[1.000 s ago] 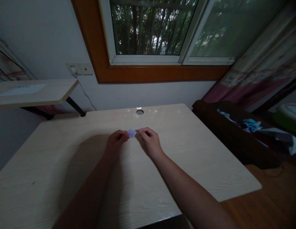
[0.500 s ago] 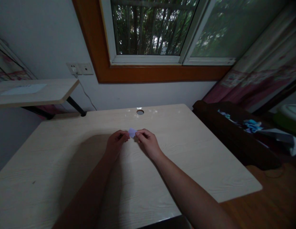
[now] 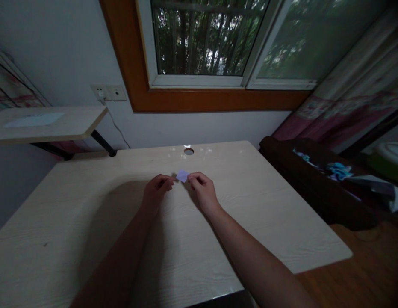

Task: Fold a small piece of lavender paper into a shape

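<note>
A small square of light purple paper (image 3: pixel 182 176) is held just above the wooden desk (image 3: pixel 250 218), its corners pointing sideways and up and down. My right hand (image 3: pixel 203 190) pinches its right corner between thumb and fingers. Close by the left corner is my left hand (image 3: pixel 157 188), thumb and fingertips slightly apart. One left fingertip comes very near that corner; whether it touches the paper is too small to tell.
A round cable hole (image 3: pixel 189 151) is cut near the desk's back edge. A raised shelf (image 3: pixel 73 122) on black legs stands at the left, with a sheet (image 3: pixel 33 119) on it. The corner of a dark object (image 3: pixel 227 299) shows at the front edge.
The purple paper has shifted slightly right with my right hand. My left fingertips, earlier on its left corner, have parted from their pinch.
</note>
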Demonstrator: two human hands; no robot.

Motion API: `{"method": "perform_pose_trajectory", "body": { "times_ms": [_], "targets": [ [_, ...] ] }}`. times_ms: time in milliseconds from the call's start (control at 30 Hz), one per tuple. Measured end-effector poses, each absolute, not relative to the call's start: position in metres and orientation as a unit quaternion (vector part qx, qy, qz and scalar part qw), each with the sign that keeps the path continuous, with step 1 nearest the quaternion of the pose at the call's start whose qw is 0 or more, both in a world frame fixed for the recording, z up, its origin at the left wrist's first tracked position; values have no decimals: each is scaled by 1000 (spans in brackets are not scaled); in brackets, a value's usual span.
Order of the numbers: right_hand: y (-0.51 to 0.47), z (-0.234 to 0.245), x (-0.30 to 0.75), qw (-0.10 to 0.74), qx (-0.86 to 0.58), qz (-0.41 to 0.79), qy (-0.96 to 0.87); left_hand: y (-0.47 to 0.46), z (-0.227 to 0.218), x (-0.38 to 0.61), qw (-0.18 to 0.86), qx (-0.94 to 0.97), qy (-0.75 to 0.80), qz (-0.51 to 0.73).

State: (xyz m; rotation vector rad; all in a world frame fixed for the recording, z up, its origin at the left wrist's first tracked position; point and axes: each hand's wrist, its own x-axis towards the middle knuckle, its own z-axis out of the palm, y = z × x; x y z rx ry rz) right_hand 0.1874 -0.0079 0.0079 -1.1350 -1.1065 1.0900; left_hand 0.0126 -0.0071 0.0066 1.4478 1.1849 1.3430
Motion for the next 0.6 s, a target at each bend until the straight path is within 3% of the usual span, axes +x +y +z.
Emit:
{"method": "perform_pose_trajectory", "body": {
  "times_ms": [600],
  "targets": [
    [-7,0,188,577,-460,483,-471,-1,-9,13,433,545,451,559]
  ]
}}
